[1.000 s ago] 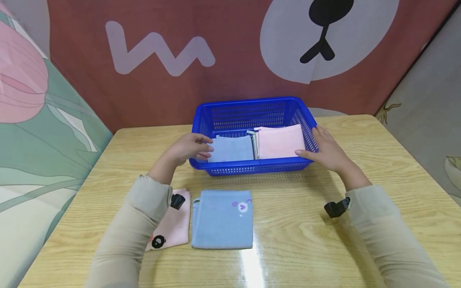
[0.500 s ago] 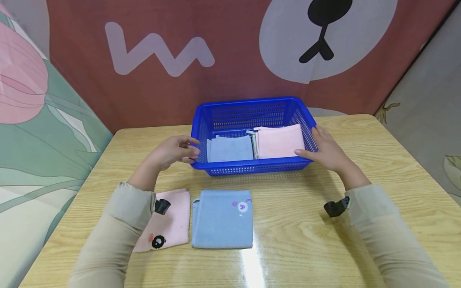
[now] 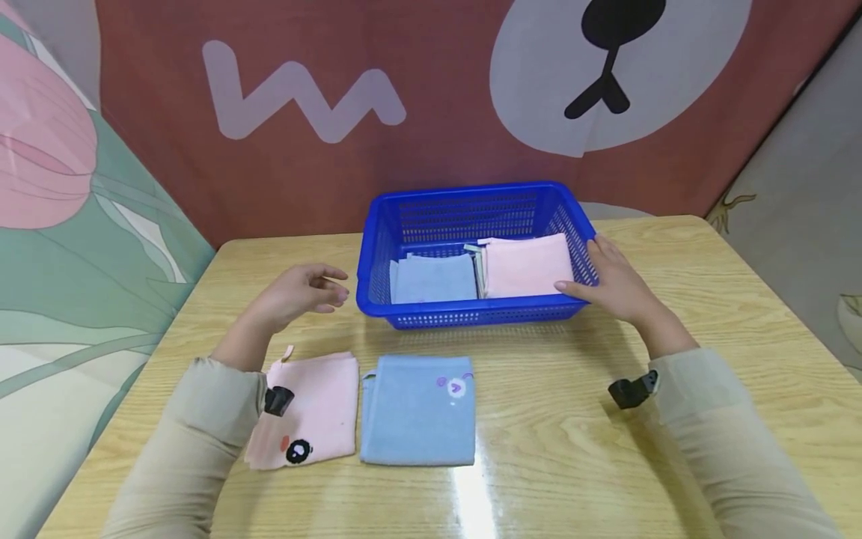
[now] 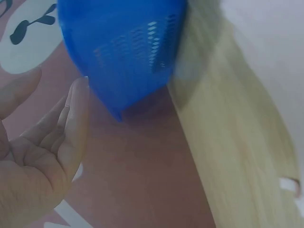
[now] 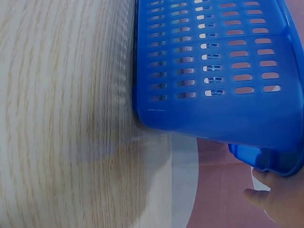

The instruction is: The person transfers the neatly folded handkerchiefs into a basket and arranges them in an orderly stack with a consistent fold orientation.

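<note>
A blue plastic basket (image 3: 431,308) stands at the back of the table. Inside it are a folded blue towel (image 3: 434,281) on the left and a folded pink towel (image 3: 528,267) on the right. My right hand (image 3: 613,284) holds the basket's right rim, thumb over the front corner and fingers along the outer side. Left of the basket, my left hand (image 3: 299,296) is in the air with loosely bent fingers and nothing in it. Below that hand lies a pink towel (image 3: 326,404) with a black eye design, partly behind the wrist camera. Beside it is a blue towel (image 3: 417,419).
Thin edges of pale green cloth (image 3: 475,258) show between the two towels in the basket. A brown cloth backdrop (image 3: 289,180) with a cartoon face hangs right behind the wooden table (image 3: 566,449).
My left hand has drawn away from the basket's left side, leftward and slightly down, uncovering more of the pink towel on the table. The right hand stays on the rim.
</note>
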`<action>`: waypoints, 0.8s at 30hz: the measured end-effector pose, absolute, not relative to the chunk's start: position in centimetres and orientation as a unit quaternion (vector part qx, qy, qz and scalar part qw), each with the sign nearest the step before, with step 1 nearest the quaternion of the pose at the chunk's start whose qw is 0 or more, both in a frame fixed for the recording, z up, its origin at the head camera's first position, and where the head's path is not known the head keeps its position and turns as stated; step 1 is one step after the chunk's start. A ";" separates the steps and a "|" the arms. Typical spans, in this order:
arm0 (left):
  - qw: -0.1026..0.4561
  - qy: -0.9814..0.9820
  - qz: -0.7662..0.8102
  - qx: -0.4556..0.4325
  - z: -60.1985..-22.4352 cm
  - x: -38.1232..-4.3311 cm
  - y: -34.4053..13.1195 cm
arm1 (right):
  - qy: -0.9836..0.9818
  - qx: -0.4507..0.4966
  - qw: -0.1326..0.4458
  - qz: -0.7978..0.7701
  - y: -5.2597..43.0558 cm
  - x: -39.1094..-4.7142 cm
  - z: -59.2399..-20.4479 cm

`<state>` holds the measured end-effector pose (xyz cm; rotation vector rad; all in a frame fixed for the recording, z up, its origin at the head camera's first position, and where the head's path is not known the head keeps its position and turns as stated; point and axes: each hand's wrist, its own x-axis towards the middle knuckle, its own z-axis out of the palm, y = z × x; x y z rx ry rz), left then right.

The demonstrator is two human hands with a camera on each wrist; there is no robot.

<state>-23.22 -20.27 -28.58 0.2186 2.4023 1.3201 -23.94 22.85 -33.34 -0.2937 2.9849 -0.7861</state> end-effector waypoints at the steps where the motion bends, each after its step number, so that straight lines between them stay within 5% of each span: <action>1: 0.199 0.860 0.464 0.077 -28.7 -23.1 -20.5 | 0.962 -0.095 0.021 -0.255 22.8 -23.9 -33.3; 24: 0.227 0.925 0.301 0.043 -31.8 -21.8 -24.4 | 0.960 -0.098 0.018 -0.263 22.9 -24.0 -33.5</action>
